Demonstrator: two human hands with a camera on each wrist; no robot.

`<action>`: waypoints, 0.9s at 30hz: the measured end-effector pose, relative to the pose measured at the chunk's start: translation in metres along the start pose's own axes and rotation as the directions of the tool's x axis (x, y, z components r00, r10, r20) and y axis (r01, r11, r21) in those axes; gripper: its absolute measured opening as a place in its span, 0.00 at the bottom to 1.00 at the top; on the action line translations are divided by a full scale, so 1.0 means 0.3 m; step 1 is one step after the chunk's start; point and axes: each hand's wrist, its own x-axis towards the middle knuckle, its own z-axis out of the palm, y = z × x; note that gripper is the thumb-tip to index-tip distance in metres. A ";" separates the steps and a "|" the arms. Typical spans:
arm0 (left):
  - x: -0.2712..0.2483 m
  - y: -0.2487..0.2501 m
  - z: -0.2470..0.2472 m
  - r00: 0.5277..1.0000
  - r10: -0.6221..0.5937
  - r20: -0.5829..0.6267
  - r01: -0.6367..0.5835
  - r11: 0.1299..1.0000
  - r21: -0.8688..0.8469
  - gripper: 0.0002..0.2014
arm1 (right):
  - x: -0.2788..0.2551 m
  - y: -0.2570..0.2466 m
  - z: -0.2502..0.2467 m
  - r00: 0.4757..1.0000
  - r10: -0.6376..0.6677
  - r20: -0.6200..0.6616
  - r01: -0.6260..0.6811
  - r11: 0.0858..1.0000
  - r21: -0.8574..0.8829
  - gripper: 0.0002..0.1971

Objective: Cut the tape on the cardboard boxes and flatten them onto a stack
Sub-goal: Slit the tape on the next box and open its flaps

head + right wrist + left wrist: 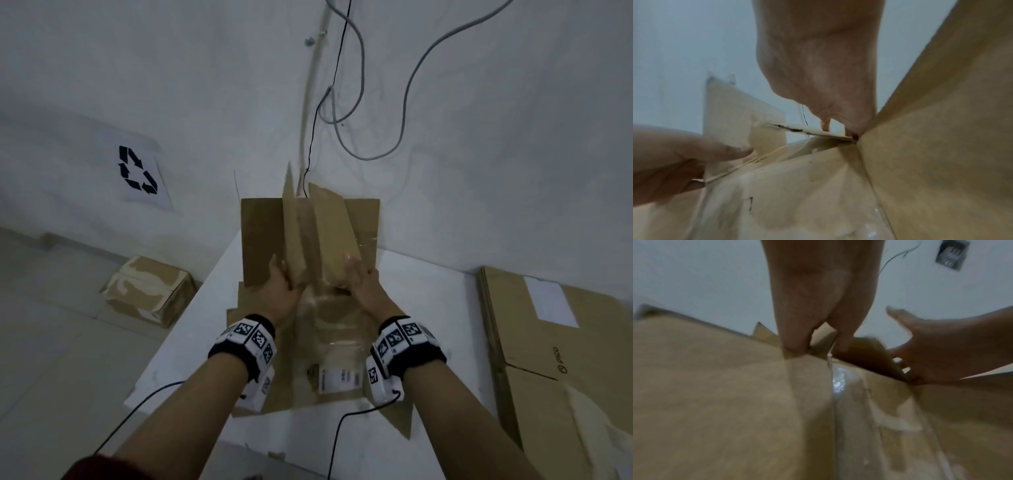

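L hand point(279, 286) fingers are curled round the near edge of the left upright brown cardboard flap point(294, 236), thumb on the outer face; the left wrist view shows fingertips point(793, 344) pinching over that edge. R hand point(359, 279) holds the right upright brown cardboard flap point(334, 233) the same way, thumb up along its face, other fingers hidden behind it, so how far they wrap I can't tell.

Both flaps belong to the opened brown cardboard box point(310, 274), which lies partly collapsed on the white tabletop point(428, 308), far panel toward the wall, clear tape strip point(337, 329) w/ a white shipping label point(339, 377) running down its middle toward the person.

Risks, as I judge them:
- Tape along the centre seam looks partly attached; if flaps get forced down, board may tear or buckle instead of folding on the crease.
- Fingers sit inside the fold line: pressing flat w/o pulling out first = pinch.
- Box overhangs the near table edge; a shove could slide it off.
- Black wrist cable point(346, 431) trails under the near corner and could snag.

The stack of flattened brown cardboard point(561, 342) lies well apart to the right; a taped brown box point(147, 291) sits on the floor to the left.
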 end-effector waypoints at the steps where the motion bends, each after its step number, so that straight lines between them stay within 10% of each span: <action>1: 0.023 -0.034 -0.008 0.998 -0.044 -0.050 0.044 0.999 0.006 0.34 | 0.009 0.016 0.010 0.999 0.001 0.044 0.000 1.000 -0.029 0.50; 5: 0.096 -0.163 -0.014 0.986 -0.147 -0.081 0.152 0.987 0.051 0.24 | 0.009 0.123 0.097 0.995 0.017 0.100 0.000 0.987 -0.161 0.55; 11: 0.186 -0.401 0.063 0.937 -0.348 0.020 0.344 0.915 -0.212 0.17 | -0.008 0.328 0.290 0.975 0.191 -0.112 -0.207 0.966 -0.154 0.20; 15: 0.190 -0.501 0.088 0.918 -0.329 -0.223 0.254 0.917 -0.306 0.37 | -0.029 0.390 0.354 0.906 0.298 -0.300 -0.254 0.950 0.180 0.16; 20: 0.176 -0.569 0.151 0.696 -0.238 -0.677 0.297 0.954 -0.030 0.59 | -0.013 0.526 0.441 0.655 0.420 -0.628 -0.152 0.888 0.435 0.53; 21: 0.168 -0.583 0.162 0.726 -0.112 -0.679 0.246 0.964 0.104 0.54 | -0.015 0.542 0.459 0.644 0.375 -0.667 -0.169 0.920 0.354 0.52; 23: 0.162 -0.642 0.193 0.881 0.205 -0.427 -0.010 0.909 0.418 0.38 | -0.030 0.555 0.499 0.702 0.189 -0.687 -0.201 0.978 0.064 0.40; 27: 0.114 -0.738 0.264 0.929 0.364 0.066 -0.325 0.717 0.616 0.29 | -0.083 0.585 0.601 0.877 -0.002 -0.480 -0.187 0.920 -0.345 0.27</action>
